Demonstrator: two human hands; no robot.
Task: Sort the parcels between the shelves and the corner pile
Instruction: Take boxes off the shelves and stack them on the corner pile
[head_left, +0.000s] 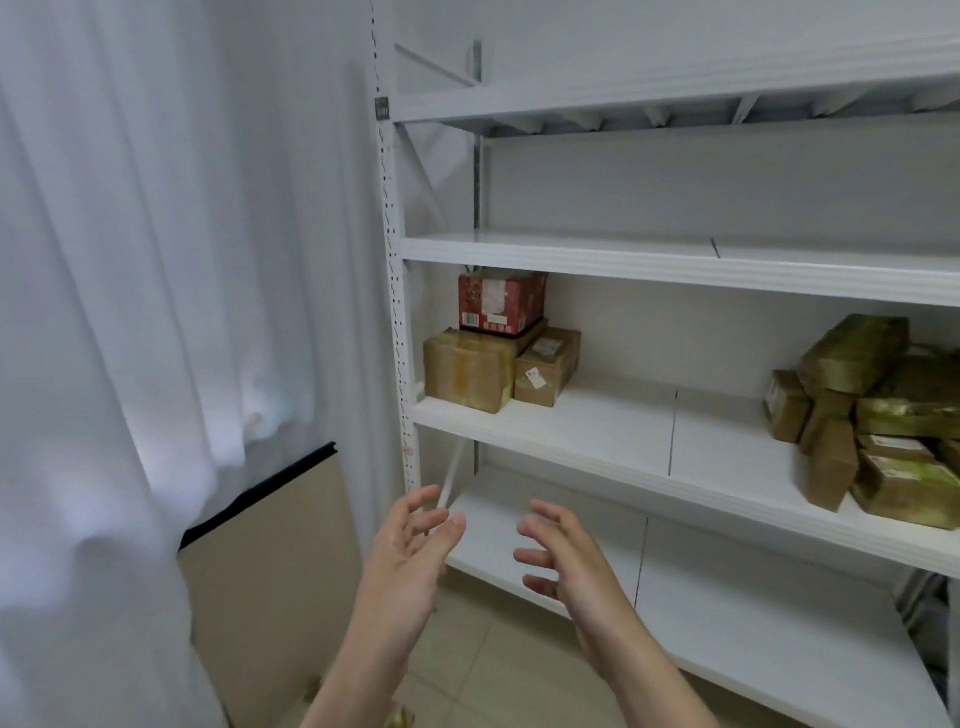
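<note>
A white metal shelving unit (623, 260) fills the right of the head view. On its middle shelf at the left a red printed box (501, 304) sits on a taped brown carton (467, 371), with a smaller brown labelled box (548, 369) beside it. At the right end of that shelf lies a heap of several brown and green-taped parcels (878, 415). My left hand (410, 556) and my right hand (566, 558) hover in front of the lowest shelf, palms facing each other, fingers relaxed, holding nothing.
A white curtain (156, 260) hangs along the left. Below it leans a beige board with a black top edge (270, 571). The floor is beige tile (493, 675). The upper shelf (675, 249) and the lowest shelf (753, 613) hold nothing visible.
</note>
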